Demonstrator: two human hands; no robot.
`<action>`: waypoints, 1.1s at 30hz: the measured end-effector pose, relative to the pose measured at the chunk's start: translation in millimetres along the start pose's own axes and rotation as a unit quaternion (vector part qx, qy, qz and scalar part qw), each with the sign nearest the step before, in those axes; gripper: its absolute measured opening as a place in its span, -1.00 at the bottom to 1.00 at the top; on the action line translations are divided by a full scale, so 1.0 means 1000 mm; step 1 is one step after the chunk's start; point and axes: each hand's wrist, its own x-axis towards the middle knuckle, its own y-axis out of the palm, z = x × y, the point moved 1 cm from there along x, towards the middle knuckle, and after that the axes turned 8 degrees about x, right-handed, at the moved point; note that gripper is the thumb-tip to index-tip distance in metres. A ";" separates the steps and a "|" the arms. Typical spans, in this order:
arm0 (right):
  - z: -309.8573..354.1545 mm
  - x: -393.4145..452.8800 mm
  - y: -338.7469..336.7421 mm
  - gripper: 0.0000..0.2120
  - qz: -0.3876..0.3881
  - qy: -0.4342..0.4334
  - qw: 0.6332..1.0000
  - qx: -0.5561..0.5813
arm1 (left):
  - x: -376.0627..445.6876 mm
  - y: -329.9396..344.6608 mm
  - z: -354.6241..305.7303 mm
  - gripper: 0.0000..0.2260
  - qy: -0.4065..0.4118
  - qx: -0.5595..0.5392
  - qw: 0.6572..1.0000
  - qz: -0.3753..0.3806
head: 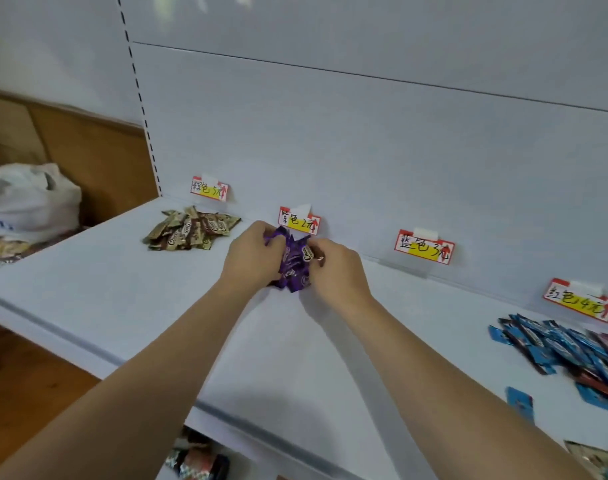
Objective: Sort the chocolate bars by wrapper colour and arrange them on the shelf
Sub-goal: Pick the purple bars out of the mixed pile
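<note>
Purple chocolate bars [294,261] are gathered in a bunch on the white shelf [122,292], just below the purple price label [299,220], gripped between the left hand [252,258] and right hand [337,268], whose fingers are curled around them. Brown bars [191,228] are piled to the left; blue bars [559,344] are heaped at far right.

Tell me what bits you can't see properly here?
Head view:
- Purple bars: count hidden by left hand and right hand.
- Blue bars: pile cut off by right edge.
- Lower shelf items: blocked by the shelf, blurred.
- Bag: contents hidden.
</note>
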 end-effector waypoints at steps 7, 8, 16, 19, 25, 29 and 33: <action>-0.043 0.011 0.019 -0.42 0.077 0.003 0.962 -0.261 | 0.025 0.020 0.042 -0.67 0.156 0.333 0.930 -0.018; -0.047 0.011 0.020 -0.38 0.093 0.013 0.959 -0.268 | 0.026 0.025 0.046 -0.64 0.165 0.323 0.932 0.000; -0.041 -0.009 -0.016 -0.33 0.134 0.026 0.939 -0.316 | 0.009 0.040 0.039 -0.38 0.176 0.416 0.892 0.008; -0.042 -0.027 -0.043 -0.34 0.138 0.034 0.929 -0.341 | -0.018 0.054 0.015 -0.36 0.211 0.431 0.877 0.014; -0.058 -0.093 -0.121 -0.31 0.138 0.063 0.913 -0.379 | -0.083 0.102 -0.046 -0.45 0.286 0.410 0.864 0.063; -0.078 -0.146 -0.179 -0.30 0.124 0.107 0.907 -0.387 | -0.133 0.142 -0.090 -0.45 0.333 0.391 0.850 0.114; -0.102 -0.195 -0.226 -0.28 0.112 0.153 0.906 -0.378 | -0.171 0.184 -0.122 -0.47 0.369 0.391 0.830 0.151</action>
